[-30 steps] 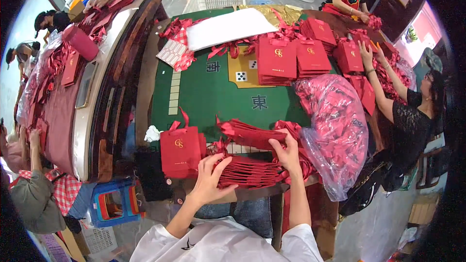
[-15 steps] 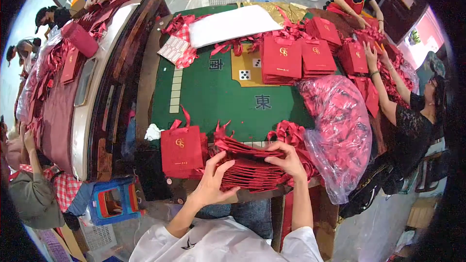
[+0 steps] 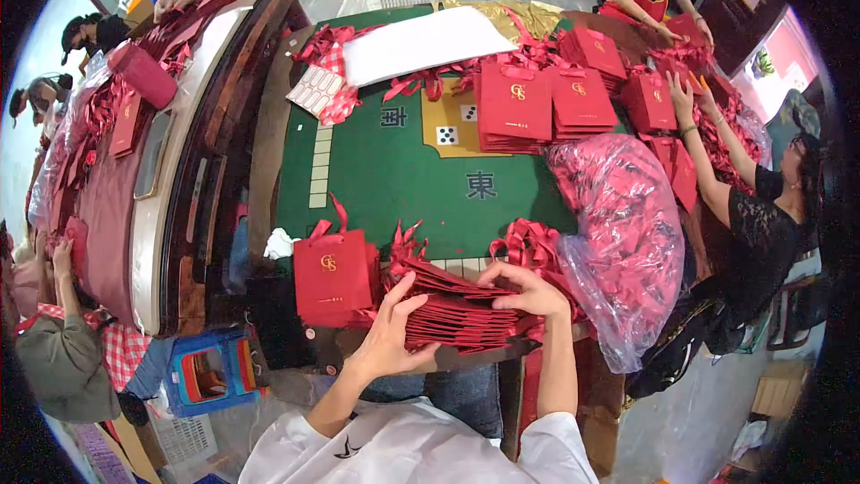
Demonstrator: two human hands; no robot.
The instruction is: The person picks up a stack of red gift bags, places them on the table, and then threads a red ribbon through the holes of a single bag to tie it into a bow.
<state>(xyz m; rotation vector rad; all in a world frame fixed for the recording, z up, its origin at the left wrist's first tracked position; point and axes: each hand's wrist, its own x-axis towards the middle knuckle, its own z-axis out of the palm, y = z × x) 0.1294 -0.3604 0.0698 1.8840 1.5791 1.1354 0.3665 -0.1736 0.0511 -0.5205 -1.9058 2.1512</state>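
Red bags (image 3: 461,327); green tabletop (image 3: 385,179); seemingly gold sheet (image 3: 545,16)

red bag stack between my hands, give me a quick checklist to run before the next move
1. Left hand at the red bag stack: ok, spread at its left end.
2. Right hand at the stack: ok, thumb and fingers by the upper bags at its right end.
3. Stack lying even: not ok, the upper bags slant above the lower ones.
4. Loose ribbons behind the right hand free of tangles: cannot tell, they lie bunched up.
5. White crumpled tissue away from both hands: ok, it lies at the table's left edge.
6. Bag count: cannot tell, the edges overlap.
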